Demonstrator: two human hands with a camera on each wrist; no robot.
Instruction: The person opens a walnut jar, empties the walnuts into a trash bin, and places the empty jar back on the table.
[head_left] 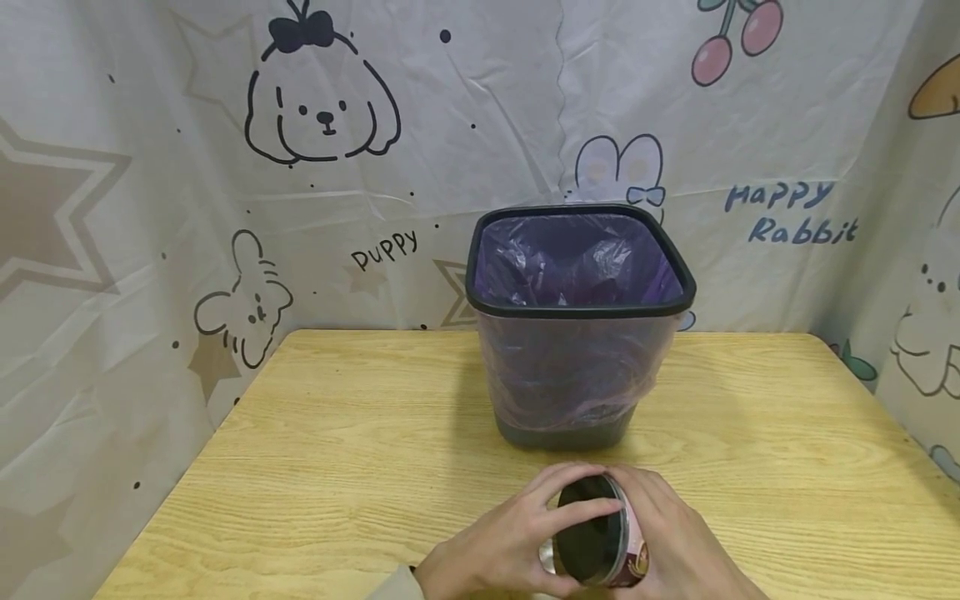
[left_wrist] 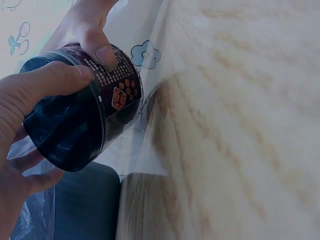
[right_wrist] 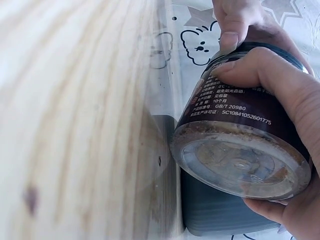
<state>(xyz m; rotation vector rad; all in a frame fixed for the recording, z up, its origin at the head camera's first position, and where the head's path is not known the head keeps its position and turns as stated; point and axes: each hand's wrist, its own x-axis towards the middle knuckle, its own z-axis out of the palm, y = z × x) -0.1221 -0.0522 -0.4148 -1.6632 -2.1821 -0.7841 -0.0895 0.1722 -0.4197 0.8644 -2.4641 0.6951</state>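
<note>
A squat clear plastic jar [right_wrist: 240, 165] with a dark printed label and a dark lid [head_left: 588, 537] is tilted on its side between both hands, close over the front of the table. My left hand [head_left: 510, 533] grips the lid, its fingers spread around the rim and one finger lying across the top. Around the jar's labelled body curls my right hand [head_left: 667, 533], its thumb on the label in the right wrist view. Crumbs or residue show through the jar's transparent bottom.
Behind the hands a dark trash bin [head_left: 581, 375] with a black rim stands on the wooden table [head_left: 352, 417], lined with a purple plastic bag [head_left: 517, 258]. A printed cloth [head_left: 465, 150] with cartoon animals hangs at the back and sides.
</note>
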